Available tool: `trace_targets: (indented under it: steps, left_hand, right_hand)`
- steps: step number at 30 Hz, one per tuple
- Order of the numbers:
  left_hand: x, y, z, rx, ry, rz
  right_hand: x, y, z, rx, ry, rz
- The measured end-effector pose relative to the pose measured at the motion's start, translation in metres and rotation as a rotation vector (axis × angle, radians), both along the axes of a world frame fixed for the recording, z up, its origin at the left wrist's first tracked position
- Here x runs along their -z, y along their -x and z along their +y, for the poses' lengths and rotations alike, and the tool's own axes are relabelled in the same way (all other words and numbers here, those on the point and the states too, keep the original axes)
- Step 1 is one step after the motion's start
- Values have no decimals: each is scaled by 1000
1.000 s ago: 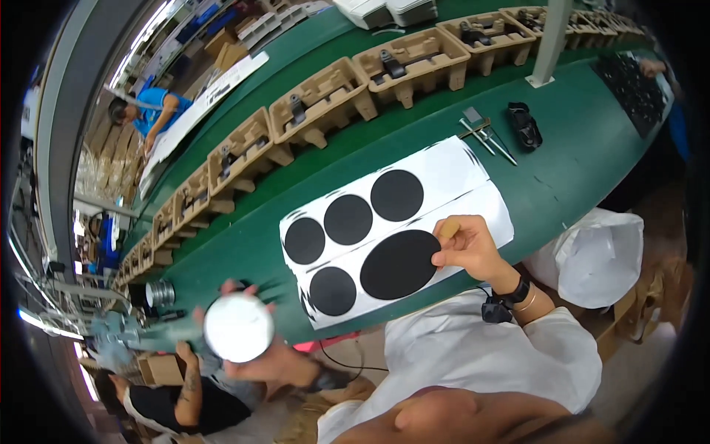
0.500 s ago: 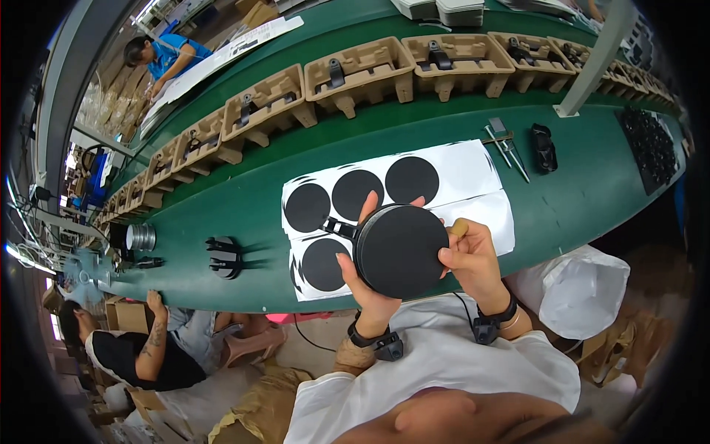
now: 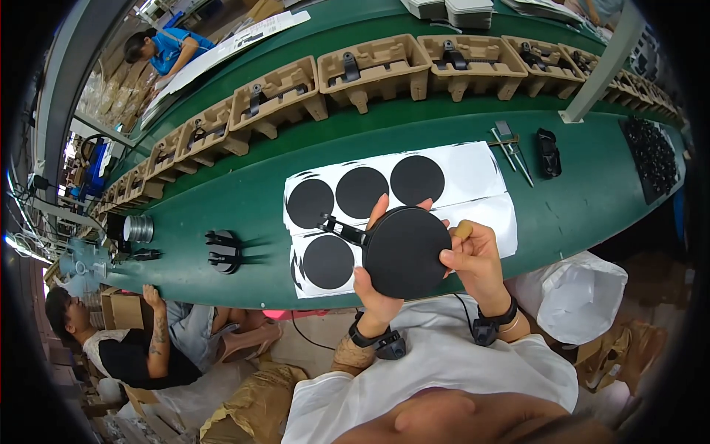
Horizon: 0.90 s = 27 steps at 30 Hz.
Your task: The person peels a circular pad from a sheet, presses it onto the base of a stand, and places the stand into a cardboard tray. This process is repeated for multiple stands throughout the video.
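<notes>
Above the table's near edge, I hold a round black disc [image 3: 408,253] with a smooth flat face turned up and a short hinged arm [image 3: 344,229] sticking out to the left. My left hand [image 3: 377,294] is closed round its left side, fingertips showing past the far rim. At the right rim, my right hand [image 3: 477,255] grips the edge with the thumb, and a tan cover wraps one fingertip. Behind the disc lies a white sheet [image 3: 484,172] bearing black round stickers [image 3: 416,180]. Part of that sheet is hidden by the disc and hands.
Brown moulded trays [image 3: 370,74] with black parts line the green table's [image 3: 185,244] far side. A black part [image 3: 223,251] stands left; metal tools [image 3: 512,152] and another black part [image 3: 547,153] lie right, before a grey post [image 3: 603,66]. A co-worker [image 3: 140,340] sits at left.
The disc has shifted slightly right between my hands, and its face now looks more level. Relative to the view, the trays have slid a little right. The seated co-worker's head has turned.
</notes>
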<state>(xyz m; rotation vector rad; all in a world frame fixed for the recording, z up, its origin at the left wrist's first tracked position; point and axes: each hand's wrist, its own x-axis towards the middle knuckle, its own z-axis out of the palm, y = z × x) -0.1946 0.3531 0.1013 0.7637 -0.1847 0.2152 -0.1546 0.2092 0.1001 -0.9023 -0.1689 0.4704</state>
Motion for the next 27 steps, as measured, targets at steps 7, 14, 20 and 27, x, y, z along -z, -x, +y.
trace_targets:
  steps: [7,14,20,27]
  left_hand:
    - [-4,3,9,27,-49,72]
    - [15,5,12,-88,-156,-21]
    - [9,10,20,-45,59,-41]
    - [-2,9,25,21,135,8]
  right_hand:
    - [-4,1,8,23,73,-29]
    - [-13,-13,18,2,450,-165]
    - [-25,-15,19,205,1127,-638]
    - [-32,9,19,506,908,-1408]
